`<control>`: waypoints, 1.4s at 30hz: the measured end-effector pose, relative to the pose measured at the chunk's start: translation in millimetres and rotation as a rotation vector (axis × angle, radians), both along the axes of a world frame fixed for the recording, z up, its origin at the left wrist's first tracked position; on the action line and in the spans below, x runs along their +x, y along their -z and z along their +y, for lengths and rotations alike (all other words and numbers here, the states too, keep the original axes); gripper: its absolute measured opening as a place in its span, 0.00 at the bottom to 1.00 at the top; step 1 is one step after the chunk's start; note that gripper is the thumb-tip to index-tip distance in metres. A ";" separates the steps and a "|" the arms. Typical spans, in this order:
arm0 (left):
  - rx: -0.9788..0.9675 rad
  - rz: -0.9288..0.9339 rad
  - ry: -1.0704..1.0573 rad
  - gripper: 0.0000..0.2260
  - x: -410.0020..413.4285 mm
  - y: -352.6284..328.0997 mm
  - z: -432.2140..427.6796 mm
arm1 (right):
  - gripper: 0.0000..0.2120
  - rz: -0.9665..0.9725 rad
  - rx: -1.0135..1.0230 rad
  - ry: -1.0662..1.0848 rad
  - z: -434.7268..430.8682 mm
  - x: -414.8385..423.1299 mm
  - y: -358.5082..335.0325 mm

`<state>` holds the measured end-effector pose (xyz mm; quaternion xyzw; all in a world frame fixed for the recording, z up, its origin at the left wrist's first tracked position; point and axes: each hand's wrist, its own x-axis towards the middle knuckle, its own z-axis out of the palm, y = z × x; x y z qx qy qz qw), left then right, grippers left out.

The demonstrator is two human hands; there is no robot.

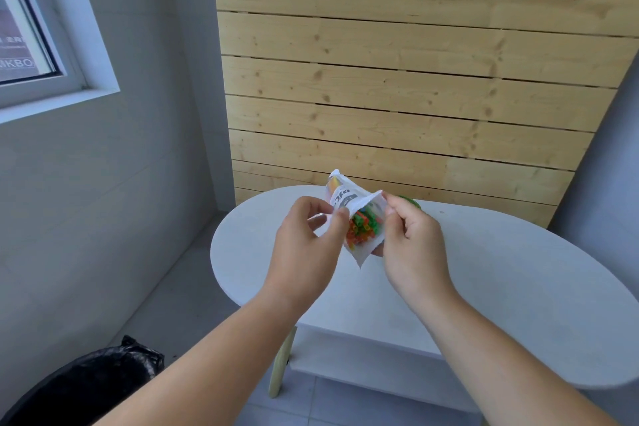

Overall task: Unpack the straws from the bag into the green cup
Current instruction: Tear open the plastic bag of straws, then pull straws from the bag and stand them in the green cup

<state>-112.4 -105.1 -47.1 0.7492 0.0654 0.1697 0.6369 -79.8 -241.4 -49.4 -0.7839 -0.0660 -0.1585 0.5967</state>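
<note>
Both my forearms reach forward and up, hands raised above the white bench [484,270]. Left hand [304,245]: fingers curled, thumb and forefinger pinching the left lip of the bag [345,201]. Right hand [411,239]: pinching the right lip likewise. Bag mouth faces me, pulled apart; straws [363,226], green and orange ends, show inside. Green cup [411,201] stands on the bench just behind my right hand, mostly hidden.
</note>
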 end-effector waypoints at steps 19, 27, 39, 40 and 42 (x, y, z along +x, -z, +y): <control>-1.125 0.148 0.283 0.20 50.3 13.6 -26.3 | 0.16 0.438 0.869 -0.208 -36.3 0.0 -13.5; -0.698 -0.074 0.114 0.17 68.7 12.5 -38.0 | 0.19 0.587 0.888 -0.145 -45.3 14.9 -4.2; -0.598 -0.121 0.338 0.11 57.5 -3.1 -37.7 | 0.24 0.757 1.103 -0.127 -17.8 38.2 18.3; -0.603 -0.102 0.334 0.13 57.5 -2.3 -33.8 | 0.24 0.767 1.110 -0.129 -14.7 37.9 19.4; -0.600 -0.081 0.299 0.16 58.1 0.7 -26.5 | 0.24 0.774 1.130 -0.153 -10.4 37.5 22.0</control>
